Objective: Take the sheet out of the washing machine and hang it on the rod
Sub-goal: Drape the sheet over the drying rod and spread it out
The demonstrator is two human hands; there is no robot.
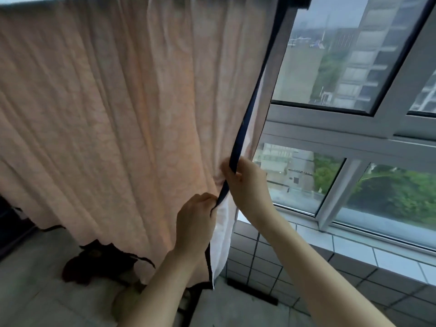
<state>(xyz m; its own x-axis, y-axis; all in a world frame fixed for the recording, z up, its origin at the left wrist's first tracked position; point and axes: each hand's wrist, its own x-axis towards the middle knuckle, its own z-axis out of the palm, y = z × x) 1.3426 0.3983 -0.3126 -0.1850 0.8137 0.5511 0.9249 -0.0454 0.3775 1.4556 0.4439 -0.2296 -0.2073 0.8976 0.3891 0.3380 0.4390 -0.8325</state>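
Hanging broad and rumpled across the left, the sheet (113,119) is draped from the top of the frame, soft, limp, probably damp and a bit heavy. Left hand (194,224) pinches the dark-trimmed edge (238,147) low down, fingers curled tight on the hem. Just above, right hand (245,182) grips the same trim. That bound edge looks the sturdiest hold. Window (349,128) sits right.

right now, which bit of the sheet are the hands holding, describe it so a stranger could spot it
Start at the big window on the right; the pale peach sheet hangs just left of it. Follow its window-side edge down to the left hand and right hand: they pinch the dark navy border strip, the only dark band there, beside the white underside.
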